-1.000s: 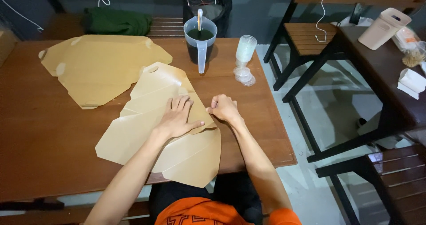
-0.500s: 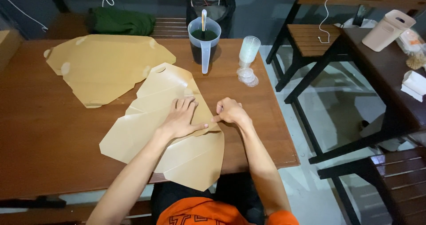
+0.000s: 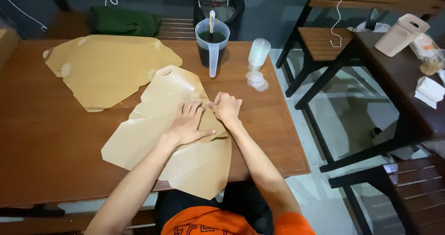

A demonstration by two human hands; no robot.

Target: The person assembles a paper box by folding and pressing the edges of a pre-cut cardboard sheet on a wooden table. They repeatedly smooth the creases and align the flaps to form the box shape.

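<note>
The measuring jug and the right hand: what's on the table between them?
Head view: only the flat brown sheet's upper flap lies between jug and right hand.

Matt brown paper on the flat carton blank, creased smooth; polished wood on the table, faintly glossy; clear plastic for the jug and stacked cups; green cloth behind

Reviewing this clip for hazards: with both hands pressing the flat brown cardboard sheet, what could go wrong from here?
1. The cardboard sheet hangs over the near edge of the table; pressure from the left hand and right hand might tip or slide it off.
2. The jug of dark liquid stands just past the sheet; pushing the sheet forward could knock it over.
3. The stacked plastic cups nearby look easy to topple.
</note>
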